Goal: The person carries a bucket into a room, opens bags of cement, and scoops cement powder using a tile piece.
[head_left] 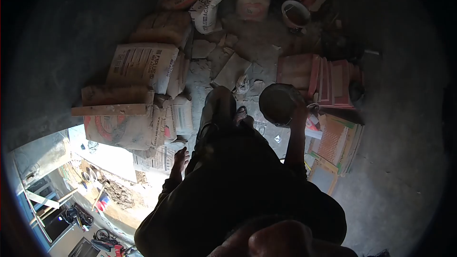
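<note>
My right hand (300, 110) is closed at the near right side of a dark round bucket (263, 109), which hangs beside my right leg. Grey material shows inside the bucket; whether I grip its rim or its handle is too dark to tell. My left hand (181, 158) hangs by my left thigh with its fingers apart and holds nothing. Closest to that hand are stacked paper cement bags (121, 126). My knee and one sandalled foot (242, 114) show between the bags and the bucket.
A wooden plank (109, 110) lies on the bags at left. Boxes of tiles (297, 74) and tile stacks (328, 143) stand at right. Broken slabs (232, 71) litter the floor. Ahead, another person's hand (309, 1) is at a pale bucket (295, 14). Bright opening lies lower left.
</note>
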`<state>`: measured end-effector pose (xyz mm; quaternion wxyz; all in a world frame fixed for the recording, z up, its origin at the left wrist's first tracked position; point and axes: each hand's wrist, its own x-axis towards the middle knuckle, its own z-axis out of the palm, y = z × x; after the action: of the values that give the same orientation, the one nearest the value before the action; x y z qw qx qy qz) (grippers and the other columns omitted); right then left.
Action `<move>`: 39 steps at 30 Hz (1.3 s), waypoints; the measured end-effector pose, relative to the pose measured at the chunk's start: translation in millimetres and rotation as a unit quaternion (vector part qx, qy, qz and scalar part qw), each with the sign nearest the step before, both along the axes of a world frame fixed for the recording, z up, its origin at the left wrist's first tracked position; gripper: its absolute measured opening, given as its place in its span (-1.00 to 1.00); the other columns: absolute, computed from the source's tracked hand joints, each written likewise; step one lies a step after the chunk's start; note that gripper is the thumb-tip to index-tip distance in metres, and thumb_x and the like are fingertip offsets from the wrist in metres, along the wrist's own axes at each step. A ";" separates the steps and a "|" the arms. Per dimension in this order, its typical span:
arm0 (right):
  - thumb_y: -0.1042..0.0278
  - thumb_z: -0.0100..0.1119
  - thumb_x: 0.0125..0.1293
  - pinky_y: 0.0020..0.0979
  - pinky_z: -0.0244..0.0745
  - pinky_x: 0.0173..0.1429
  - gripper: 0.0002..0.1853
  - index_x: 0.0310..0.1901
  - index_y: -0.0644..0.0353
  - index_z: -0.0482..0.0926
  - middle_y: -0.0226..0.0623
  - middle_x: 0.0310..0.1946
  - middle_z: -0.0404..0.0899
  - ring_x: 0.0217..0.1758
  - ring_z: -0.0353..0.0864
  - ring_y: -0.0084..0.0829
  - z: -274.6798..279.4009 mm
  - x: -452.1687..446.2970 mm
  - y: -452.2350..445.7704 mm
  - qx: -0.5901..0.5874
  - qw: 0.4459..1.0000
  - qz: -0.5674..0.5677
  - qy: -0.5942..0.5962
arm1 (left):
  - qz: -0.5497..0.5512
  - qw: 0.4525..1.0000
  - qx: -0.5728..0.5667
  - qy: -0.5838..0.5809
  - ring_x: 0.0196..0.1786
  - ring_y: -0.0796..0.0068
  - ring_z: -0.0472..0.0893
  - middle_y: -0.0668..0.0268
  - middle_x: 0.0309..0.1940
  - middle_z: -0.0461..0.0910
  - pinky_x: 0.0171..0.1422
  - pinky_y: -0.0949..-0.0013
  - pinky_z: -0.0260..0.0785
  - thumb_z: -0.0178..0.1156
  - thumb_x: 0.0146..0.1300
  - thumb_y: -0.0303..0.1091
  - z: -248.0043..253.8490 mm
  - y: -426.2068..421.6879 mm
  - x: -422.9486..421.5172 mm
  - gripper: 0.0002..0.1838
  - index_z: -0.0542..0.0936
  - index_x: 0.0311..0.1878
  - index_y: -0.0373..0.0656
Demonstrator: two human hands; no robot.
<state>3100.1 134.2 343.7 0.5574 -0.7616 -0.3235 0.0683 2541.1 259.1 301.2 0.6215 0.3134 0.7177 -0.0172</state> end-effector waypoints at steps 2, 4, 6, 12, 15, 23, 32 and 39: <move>0.56 -0.08 0.06 -0.29 0.44 -0.09 -0.64 -0.06 0.19 0.50 -0.15 -0.19 0.53 -0.13 0.54 -0.26 21.5 16.3 13.8 -0.007 1.000 -0.016 -0.012 | 0.016 1.000 -0.002 -0.005 -0.12 0.38 0.49 0.27 -0.06 0.49 -0.11 0.25 0.30 0.04 0.18 0.11 -14.7 6.6 8.8 -0.42 0.39 0.11 -0.12; 0.57 -0.06 0.02 -0.30 0.43 -0.04 -0.61 -0.04 0.20 0.50 -0.12 -0.16 0.52 -0.09 0.53 -0.24 28.0 31.3 24.7 -0.057 0.984 -0.031 0.163 | 0.031 0.999 -0.020 -0.027 -0.11 0.36 0.49 0.27 -0.08 0.49 -0.10 0.24 0.30 0.05 0.16 0.12 -26.9 15.8 18.8 -0.42 0.39 0.11 -0.12; 0.58 -0.04 0.00 -0.31 0.42 -0.02 -0.59 -0.03 0.20 0.49 -0.10 -0.15 0.51 -0.09 0.53 -0.22 32.2 46.3 38.3 -0.087 0.987 -0.029 0.130 | 0.033 0.999 -0.016 -0.037 -0.11 0.35 0.49 0.28 -0.09 0.50 -0.10 0.23 0.30 0.06 0.15 0.12 -38.6 25.7 31.3 -0.42 0.40 0.10 -0.12; 0.60 -0.01 0.00 -0.31 0.43 -0.02 -0.60 -0.05 0.20 0.49 -0.11 -0.18 0.52 -0.10 0.53 -0.19 58.4 86.8 95.2 -0.234 0.970 -0.023 0.067 | -0.204 0.977 0.049 0.033 -0.09 0.34 0.49 0.29 -0.10 0.50 -0.09 0.20 0.30 0.06 0.14 0.16 -20.1 85.1 104.1 -0.40 0.41 0.08 -0.11; 0.62 -0.02 0.01 -0.33 0.43 -0.02 -0.62 -0.06 0.20 0.50 -0.12 -0.18 0.52 -0.11 0.53 -0.20 59.9 107.4 130.4 -0.303 0.953 -0.002 -0.017 | -0.003 0.998 -0.058 -0.031 -0.09 0.34 0.50 0.27 -0.07 0.51 -0.08 0.18 0.32 0.05 0.15 0.16 -49.3 119.9 129.0 -0.40 0.39 0.11 -0.10; 0.60 -0.04 0.12 -0.44 0.40 -0.17 -0.69 -0.08 0.22 0.51 -0.21 -0.26 0.52 -0.28 0.50 -0.44 77.3 149.9 245.8 -0.260 0.951 -0.036 0.160 | 0.043 0.994 -0.099 -0.002 -0.15 0.41 0.52 0.27 -0.04 0.52 -0.15 0.27 0.31 0.02 0.19 0.11 -16.6 213.6 198.3 -0.44 0.39 0.12 -0.09; 0.28 0.05 0.15 -0.56 0.07 -0.63 -0.80 -0.31 0.22 0.55 -0.49 -0.70 0.26 -0.71 0.19 -0.65 111.3 182.0 354.7 -0.165 0.882 -0.166 0.410 | 0.043 0.997 -0.070 -0.015 -0.06 0.30 0.51 0.21 0.01 0.49 -0.02 0.18 0.32 0.03 0.18 0.12 2.9 323.3 226.6 -0.38 0.35 0.16 -0.14; 0.29 0.09 0.13 -0.58 -0.05 -0.65 -0.87 -0.40 0.15 0.51 -0.59 -0.77 0.09 -0.76 0.04 -0.69 117.5 204.0 417.6 -0.157 0.873 -0.123 0.446 | 0.065 0.998 -0.007 -0.018 -0.01 0.27 0.48 0.20 0.03 0.47 0.04 0.17 0.28 0.00 0.20 0.11 15.5 367.0 258.8 -0.38 0.34 0.17 -0.17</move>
<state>3304.1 551.9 461.2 0.5194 -0.7615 0.0709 0.3813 2799.9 626.1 316.7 0.6363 0.2620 0.7252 0.0235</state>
